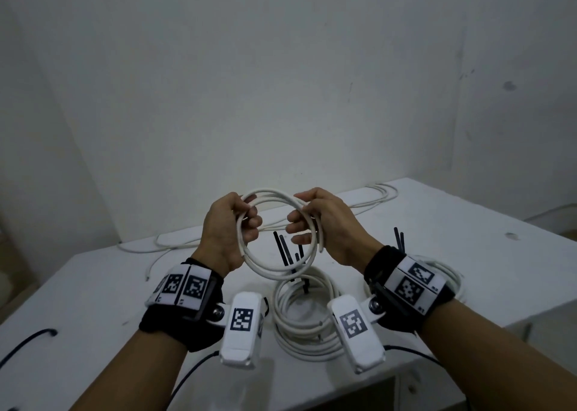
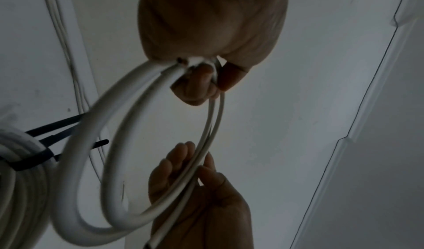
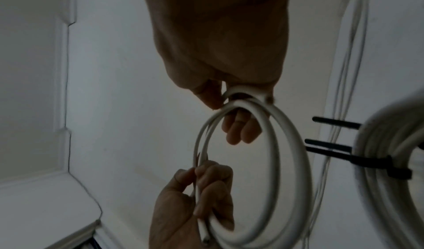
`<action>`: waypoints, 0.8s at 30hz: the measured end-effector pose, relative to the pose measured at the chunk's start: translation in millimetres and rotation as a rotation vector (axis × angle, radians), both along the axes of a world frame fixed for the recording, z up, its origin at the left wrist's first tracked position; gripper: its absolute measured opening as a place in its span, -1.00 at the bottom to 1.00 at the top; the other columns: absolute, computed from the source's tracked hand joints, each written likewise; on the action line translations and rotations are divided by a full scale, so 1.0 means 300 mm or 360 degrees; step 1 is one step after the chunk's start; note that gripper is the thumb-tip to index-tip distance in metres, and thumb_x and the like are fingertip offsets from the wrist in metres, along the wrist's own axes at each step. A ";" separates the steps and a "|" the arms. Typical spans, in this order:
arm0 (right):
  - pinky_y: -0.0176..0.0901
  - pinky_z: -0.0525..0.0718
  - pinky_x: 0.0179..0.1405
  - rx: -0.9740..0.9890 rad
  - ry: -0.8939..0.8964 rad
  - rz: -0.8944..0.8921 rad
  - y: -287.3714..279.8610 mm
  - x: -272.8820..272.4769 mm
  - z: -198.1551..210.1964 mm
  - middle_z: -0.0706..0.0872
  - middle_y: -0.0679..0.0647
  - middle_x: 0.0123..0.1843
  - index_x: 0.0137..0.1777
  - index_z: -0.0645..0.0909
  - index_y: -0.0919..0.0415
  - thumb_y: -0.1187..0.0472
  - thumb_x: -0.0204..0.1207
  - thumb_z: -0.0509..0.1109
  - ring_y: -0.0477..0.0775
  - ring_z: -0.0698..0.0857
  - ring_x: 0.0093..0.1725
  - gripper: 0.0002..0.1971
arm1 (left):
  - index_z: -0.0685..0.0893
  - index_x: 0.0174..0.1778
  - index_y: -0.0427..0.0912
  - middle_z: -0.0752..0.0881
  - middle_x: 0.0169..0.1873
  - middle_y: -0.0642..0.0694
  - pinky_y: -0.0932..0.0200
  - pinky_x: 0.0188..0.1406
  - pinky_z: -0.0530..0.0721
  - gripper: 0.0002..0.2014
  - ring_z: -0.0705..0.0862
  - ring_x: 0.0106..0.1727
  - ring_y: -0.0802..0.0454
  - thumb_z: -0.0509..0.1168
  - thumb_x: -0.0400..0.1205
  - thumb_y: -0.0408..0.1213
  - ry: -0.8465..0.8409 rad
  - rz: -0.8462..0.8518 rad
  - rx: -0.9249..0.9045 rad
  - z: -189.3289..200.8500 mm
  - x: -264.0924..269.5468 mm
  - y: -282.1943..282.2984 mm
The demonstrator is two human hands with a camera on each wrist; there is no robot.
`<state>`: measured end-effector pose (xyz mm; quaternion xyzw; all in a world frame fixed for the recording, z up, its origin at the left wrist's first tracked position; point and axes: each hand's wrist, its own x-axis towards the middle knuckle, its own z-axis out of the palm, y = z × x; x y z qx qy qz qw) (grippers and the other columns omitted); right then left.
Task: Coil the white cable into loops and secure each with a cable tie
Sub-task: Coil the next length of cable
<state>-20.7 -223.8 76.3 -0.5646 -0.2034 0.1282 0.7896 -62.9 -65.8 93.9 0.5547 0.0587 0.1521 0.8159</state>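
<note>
I hold a small coil of white cable (image 1: 274,271) upright above the table, with a few loops in it. My left hand (image 1: 246,223) grips the coil's left side, fingers curled round the strands. My right hand (image 1: 299,220) grips the right side, thumb on top. In the left wrist view, the left fingers (image 2: 197,88) wrap the coil (image 2: 75,207). In the right wrist view, the right fingers (image 3: 241,131) hook through the coil (image 3: 296,162), and a cut cable end (image 3: 204,240) pokes out below the left hand. Loose black cable ties (image 1: 282,248) lie on the table behind the coil.
A tied white coil (image 1: 299,326) with a black tie (image 3: 378,164) lies on the white table (image 1: 93,285) under my hands. Another coil (image 1: 449,273) lies to the right. Loose white cable (image 1: 374,195) runs along the far edge. Black cords (image 1: 28,342) trail at the near left.
</note>
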 end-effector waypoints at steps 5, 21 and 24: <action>-0.08 0.61 -0.54 -0.0327 -0.0273 -0.0129 0.006 0.012 0.024 0.64 0.25 -0.22 -0.02 0.45 0.24 0.37 0.59 0.10 0.14 0.64 -0.48 -0.89 | 0.44 -0.26 -0.23 0.40 -0.55 -0.07 0.43 -0.82 0.13 -0.85 0.29 -0.64 0.11 -0.01 0.42 -0.48 0.0145 -0.0103 0.0007 -0.011 0.003 0.000; -0.24 0.61 -0.64 0.0045 -0.0281 0.0089 0.004 0.029 0.035 0.64 0.19 -0.26 0.22 0.65 0.34 0.38 0.62 0.26 0.03 0.66 -0.39 -0.76 | 0.50 -0.05 -0.26 0.47 -0.49 -0.09 0.37 -0.79 0.37 -0.84 0.44 -0.59 0.11 0.02 0.61 -0.43 0.0073 -0.0330 -0.0229 0.032 -0.005 0.015; -0.20 0.64 -0.64 0.0053 -0.0271 0.0129 0.011 0.026 0.031 0.66 0.19 -0.23 0.24 0.63 0.30 0.34 0.63 0.27 0.09 0.68 -0.43 -0.77 | 0.46 -0.14 -0.23 0.43 -0.57 -0.05 0.40 -0.85 0.22 -0.88 0.33 -0.67 0.14 0.03 0.60 -0.43 0.0041 -0.0220 -0.0221 0.042 0.004 0.017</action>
